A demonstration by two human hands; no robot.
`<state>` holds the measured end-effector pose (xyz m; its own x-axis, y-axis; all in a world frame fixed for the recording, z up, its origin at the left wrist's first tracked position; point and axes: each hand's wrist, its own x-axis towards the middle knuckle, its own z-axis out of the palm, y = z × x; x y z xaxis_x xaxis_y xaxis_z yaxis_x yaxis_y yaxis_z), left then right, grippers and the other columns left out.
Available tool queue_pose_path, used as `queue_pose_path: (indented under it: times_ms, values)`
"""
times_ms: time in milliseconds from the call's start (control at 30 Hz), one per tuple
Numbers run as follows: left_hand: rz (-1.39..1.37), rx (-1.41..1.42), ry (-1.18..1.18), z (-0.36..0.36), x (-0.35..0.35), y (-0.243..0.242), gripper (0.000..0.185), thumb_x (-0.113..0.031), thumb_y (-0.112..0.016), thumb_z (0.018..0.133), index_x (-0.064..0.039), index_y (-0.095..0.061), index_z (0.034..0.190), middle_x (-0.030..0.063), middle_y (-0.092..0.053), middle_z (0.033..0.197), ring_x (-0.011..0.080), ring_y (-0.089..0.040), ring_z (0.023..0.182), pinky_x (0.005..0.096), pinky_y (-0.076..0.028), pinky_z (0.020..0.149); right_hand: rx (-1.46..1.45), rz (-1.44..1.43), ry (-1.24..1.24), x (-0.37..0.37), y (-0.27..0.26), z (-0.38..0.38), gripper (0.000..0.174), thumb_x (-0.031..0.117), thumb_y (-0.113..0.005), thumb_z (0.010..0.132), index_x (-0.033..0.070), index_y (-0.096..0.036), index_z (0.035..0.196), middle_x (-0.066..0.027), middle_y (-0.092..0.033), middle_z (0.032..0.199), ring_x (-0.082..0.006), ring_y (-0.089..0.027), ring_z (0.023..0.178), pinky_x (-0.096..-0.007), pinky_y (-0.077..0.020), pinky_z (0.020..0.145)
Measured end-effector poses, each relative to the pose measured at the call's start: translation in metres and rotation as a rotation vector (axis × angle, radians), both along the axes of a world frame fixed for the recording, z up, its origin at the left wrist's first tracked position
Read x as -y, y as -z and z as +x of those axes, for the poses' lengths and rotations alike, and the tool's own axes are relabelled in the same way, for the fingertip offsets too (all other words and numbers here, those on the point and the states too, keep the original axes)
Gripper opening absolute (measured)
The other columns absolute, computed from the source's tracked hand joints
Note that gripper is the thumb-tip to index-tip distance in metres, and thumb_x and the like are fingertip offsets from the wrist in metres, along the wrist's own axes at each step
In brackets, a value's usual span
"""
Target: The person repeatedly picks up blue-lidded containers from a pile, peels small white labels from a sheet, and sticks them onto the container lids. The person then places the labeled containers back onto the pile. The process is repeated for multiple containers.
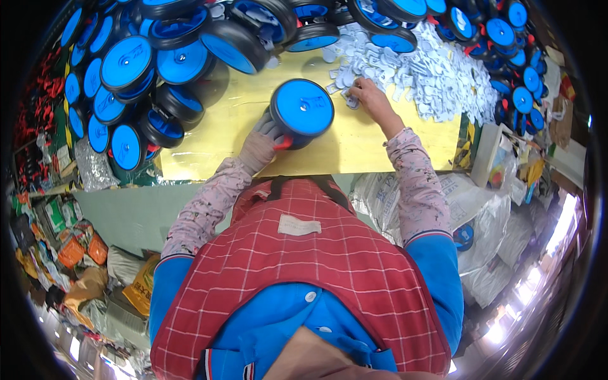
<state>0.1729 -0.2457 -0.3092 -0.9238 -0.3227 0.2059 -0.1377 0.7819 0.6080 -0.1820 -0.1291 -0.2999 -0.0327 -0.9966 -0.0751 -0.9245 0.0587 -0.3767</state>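
My left hand (260,145), in a light glove, grips a wheel assembly (302,107) with a blue disc, black tyre and a red part at its lower side. It is held over the yellow tabletop (365,147). My bare right hand (370,97) is at the left edge of a pile of small pale plastic pieces (427,71). Its fingertips are bent down at one piece (352,102); whether they pinch it I cannot tell.
Blue-and-black wheels (126,63) are heaped at the left and along the back, with more wheels (501,32) at the right. Red parts (40,104) lie far left. A clear plastic bag (95,164) is at the front left corner, and a white box (488,154) stands at the right.
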Motion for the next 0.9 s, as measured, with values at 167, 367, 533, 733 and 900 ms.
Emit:
queue_pose_path:
  times_ms: [167, 367, 533, 733, 900]
  values:
    - [-0.003, 0.339, 0.064, 0.001, -0.006, 0.008, 0.038, -0.012, -0.069, 0.076, -0.012, -0.067, 0.114, 0.0152, -0.059, 0.125, 0.0355, -0.055, 0.117, 0.0437, -0.045, 0.103, -0.037, -0.094, -0.116, 0.007, -0.006, -0.009, 0.020, 0.006, -0.064, 0.080, 0.006, -0.065, 0.100, -0.0120, -0.061, 0.105, -0.0332, -0.058, 0.102, -0.0386, -0.0502, 0.083]
    - [0.362, -0.067, -0.439, 0.013, -0.009, -0.024, 0.034, -0.014, -0.061, 0.088, -0.005, -0.062, 0.120, 0.0231, -0.057, 0.122, 0.0409, -0.059, 0.106, 0.0446, -0.049, 0.093, 0.419, -0.404, 0.652, -0.023, -0.047, 0.052, 0.032, 0.007, -0.074, 0.082, -0.001, -0.064, 0.112, -0.0146, -0.064, 0.106, -0.0276, -0.064, 0.096, -0.0337, -0.0539, 0.083]
    - [0.091, 0.351, -0.207, -0.036, 0.005, -0.085, 0.030, -0.027, -0.063, 0.091, -0.006, -0.061, 0.112, 0.0175, -0.062, 0.099, 0.0354, -0.063, 0.089, 0.0446, -0.052, 0.076, 0.668, -0.498, 0.885, -0.069, -0.059, 0.107, 0.033, 0.004, -0.072, 0.087, -0.004, -0.063, 0.117, -0.0125, -0.062, 0.114, -0.0193, -0.064, 0.101, -0.0313, -0.0554, 0.085]
    - [-0.199, -0.172, 0.271, -0.119, 0.005, -0.083, 0.037, -0.038, -0.064, 0.090, -0.005, -0.064, 0.105, 0.0179, -0.066, 0.097, 0.0364, -0.066, 0.091, 0.0457, -0.053, 0.081, 0.622, -0.578, 1.063, -0.096, -0.069, 0.159, 0.035, 0.005, -0.073, 0.086, -0.004, -0.062, 0.119, -0.0123, -0.066, 0.110, -0.0190, -0.066, 0.098, -0.0304, -0.0545, 0.085]
    - [0.340, 0.376, 0.187, -0.124, 0.014, -0.072, 0.041, -0.041, -0.053, 0.097, -0.004, -0.064, 0.112, 0.0224, -0.065, 0.108, 0.0363, -0.064, 0.101, 0.0441, -0.051, 0.089, 0.456, -0.458, 1.059, -0.094, -0.088, 0.191, 0.036, 0.004, -0.074, 0.086, -0.004, -0.061, 0.119, -0.0106, -0.068, 0.107, -0.0150, -0.066, 0.091, -0.0285, -0.0529, 0.081]
